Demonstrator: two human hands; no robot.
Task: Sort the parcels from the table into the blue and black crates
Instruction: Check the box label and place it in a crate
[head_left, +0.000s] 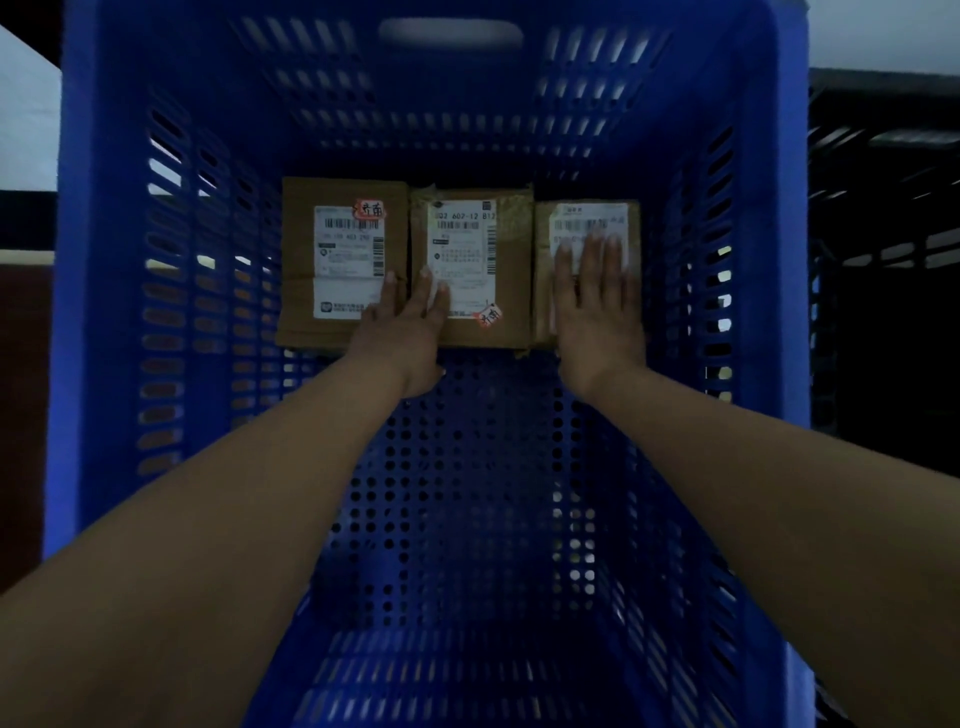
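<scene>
Both arms reach down into the blue crate (104, 312), hands flat on parcels.

Head view: three parcels lie side by side at the crate's far end. The left hand (405, 332) rests with straight fingers across the left parcel (332, 260) and middle parcel (472, 270); the right hand (597, 306) lies flat, fingers straight, on the right parcel (587, 228). The black crate (883, 208) stands to the right.

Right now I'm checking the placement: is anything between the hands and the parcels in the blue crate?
Nothing visible. The left hand lies flat on the middle parcel, the right hand flat on the right parcel, inside the blue crate.
</scene>
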